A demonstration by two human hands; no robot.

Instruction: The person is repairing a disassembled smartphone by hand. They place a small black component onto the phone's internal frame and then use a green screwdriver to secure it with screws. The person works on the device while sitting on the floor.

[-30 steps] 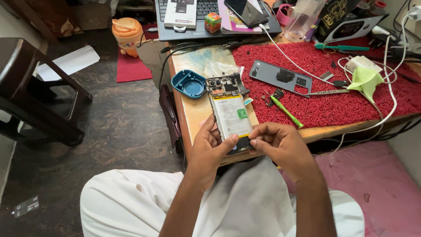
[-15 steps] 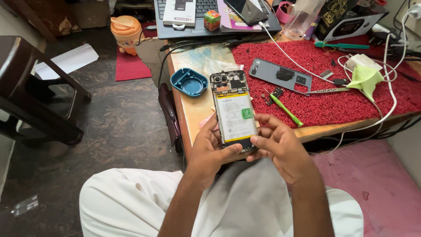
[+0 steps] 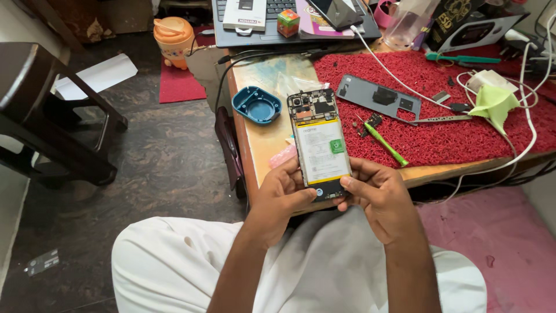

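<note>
An opened phone (image 3: 319, 142) with its back cover off shows a white battery and circuit boards. Both hands hold its lower end above the table's near edge. My left hand (image 3: 282, 196) grips the left side, thumb on the bottom part. My right hand (image 3: 376, 194) grips the right side, thumb pressed on the dark bottom section. The grey back cover (image 3: 376, 97) lies on the red mat (image 3: 440, 139) beyond. A green screwdriver (image 3: 385, 144) lies on the mat just right of the phone.
A blue round dish (image 3: 256, 105) sits on the wooden table (image 3: 260, 139). White cables, a charger and a green cloth (image 3: 497, 101) lie at right. A laptop (image 3: 289, 23) stands at the back. A dark chair (image 3: 46, 116) is at left on the floor.
The phone and both hands have shifted slightly; the phone sits a bit more upright in view, and my right thumb has moved onto its bottom section.
</note>
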